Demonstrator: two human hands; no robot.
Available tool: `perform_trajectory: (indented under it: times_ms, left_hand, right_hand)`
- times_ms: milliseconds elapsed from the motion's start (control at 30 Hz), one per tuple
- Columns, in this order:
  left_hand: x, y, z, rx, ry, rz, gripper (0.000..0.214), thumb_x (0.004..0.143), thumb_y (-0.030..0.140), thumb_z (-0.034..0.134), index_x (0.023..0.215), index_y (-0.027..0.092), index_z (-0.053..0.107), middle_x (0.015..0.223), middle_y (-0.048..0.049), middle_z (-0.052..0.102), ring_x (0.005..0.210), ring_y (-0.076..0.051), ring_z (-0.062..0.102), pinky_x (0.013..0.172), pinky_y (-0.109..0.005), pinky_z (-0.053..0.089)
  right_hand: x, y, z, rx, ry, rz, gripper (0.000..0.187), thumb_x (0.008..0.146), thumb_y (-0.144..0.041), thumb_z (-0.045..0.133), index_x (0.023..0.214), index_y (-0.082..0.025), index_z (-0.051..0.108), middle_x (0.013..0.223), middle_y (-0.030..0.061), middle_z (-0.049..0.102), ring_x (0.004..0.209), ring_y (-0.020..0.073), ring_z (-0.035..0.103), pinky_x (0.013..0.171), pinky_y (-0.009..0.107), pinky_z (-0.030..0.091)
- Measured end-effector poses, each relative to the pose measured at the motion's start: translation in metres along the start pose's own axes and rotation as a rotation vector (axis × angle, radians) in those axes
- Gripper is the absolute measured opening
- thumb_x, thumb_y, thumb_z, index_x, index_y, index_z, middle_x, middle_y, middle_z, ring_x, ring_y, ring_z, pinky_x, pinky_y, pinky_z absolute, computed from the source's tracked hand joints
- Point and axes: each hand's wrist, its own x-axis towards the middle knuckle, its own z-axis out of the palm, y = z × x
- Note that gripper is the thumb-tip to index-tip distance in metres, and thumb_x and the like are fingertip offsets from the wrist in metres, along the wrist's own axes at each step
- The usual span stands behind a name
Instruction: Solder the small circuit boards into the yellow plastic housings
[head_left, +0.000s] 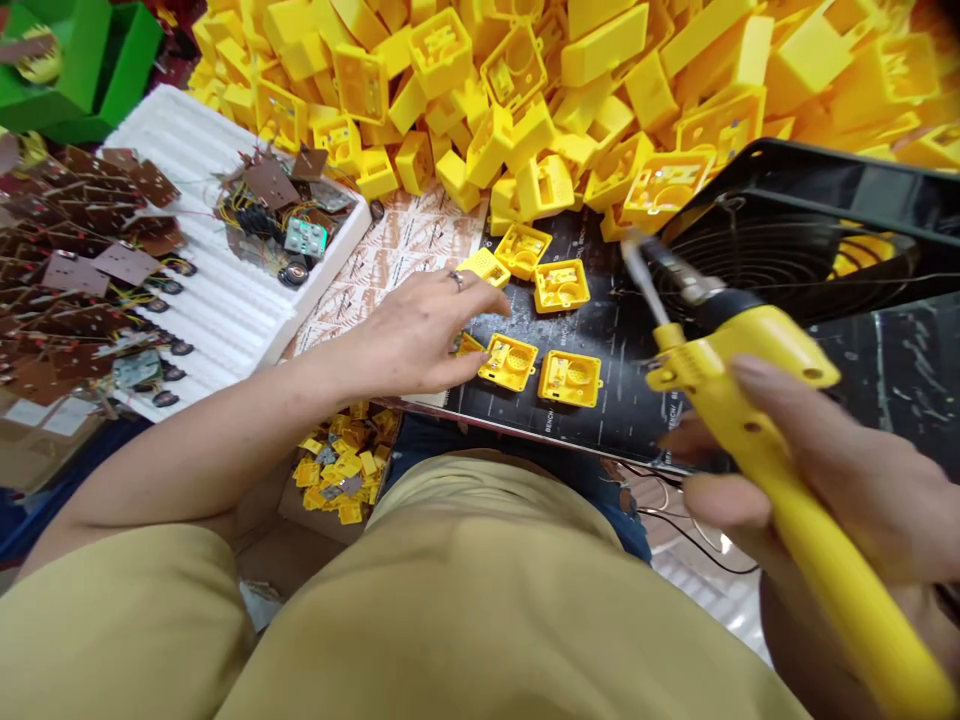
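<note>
My left hand [412, 325] is over the bench with its fingers spread, its thumb at the edge of a small yellow plastic case [508, 362]. Part of another case is hidden beneath this hand. More open yellow cases lie close by: one [570, 380] to the right, one [562, 286] behind it and one [523, 250] farther back. In my right hand [840, 470] is a yellow soldering gun [765, 420], its fingers wrapped round the handle. The metal tip points up and away, above the bench and apart from the cases.
A big heap of yellow cases [525, 130] fills the back. At the right stands a black fan [810, 230]. A white foam tray [262, 330] on the left bears brown circuit boards [82, 240] with wires. Below the bench edge is a box of yellow parts [349, 455].
</note>
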Motion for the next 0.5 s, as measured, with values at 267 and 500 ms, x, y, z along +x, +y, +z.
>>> perform_trajectory:
  times_ms: [267, 500]
  left_hand:
    - [-0.023, -0.01, 0.059, 0.31, 0.253, 0.353, 0.038, 0.097, 0.043, 0.051, 0.126, 0.022, 0.065, 0.128, -0.0132, 0.07, 0.103, -0.025, 0.07, 0.081, -0.039, 0.054]
    - [-0.077, -0.017, -0.031, -0.037, -0.137, 0.214, 0.038, 0.098, 0.052, 0.052, 0.114, 0.026, 0.073, 0.109, -0.004, 0.078, 0.083, -0.015, 0.074, 0.069, -0.023, 0.055]
  right_hand:
    - [0.012, 0.021, 0.055, -0.062, -0.082, -0.181, 0.035, 0.09, -0.041, 0.069, 0.116, -0.018, 0.059, 0.085, 0.0049, 0.07, 0.073, 0.0175, 0.068, 0.065, 0.027, 0.052]
    - [0.009, 0.019, 0.085, -0.053, 0.03, -0.155, 0.038, 0.086, -0.033, 0.076, 0.114, -0.021, 0.054, 0.095, 0.0043, 0.072, 0.078, 0.0185, 0.071, 0.071, 0.03, 0.057]
